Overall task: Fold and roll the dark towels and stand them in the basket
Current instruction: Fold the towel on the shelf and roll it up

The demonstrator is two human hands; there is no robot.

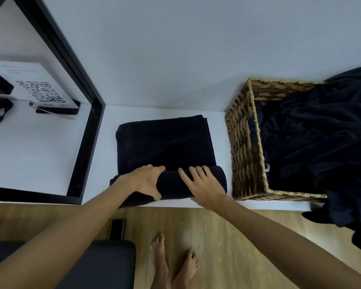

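Note:
A folded dark towel lies flat on the white shelf, its near end rolled into a thick tube. My left hand grips the left part of that roll, thumb under its front. My right hand presses on the roll's right part with fingers spread over the top. To the right stands a woven wicker basket, holding loose dark towels that spill over its right and near edges.
A black-framed mirror leans at the left, reflecting a QR-code card. The white wall rises behind the shelf. Below are a wooden floor, my bare feet and a dark seat.

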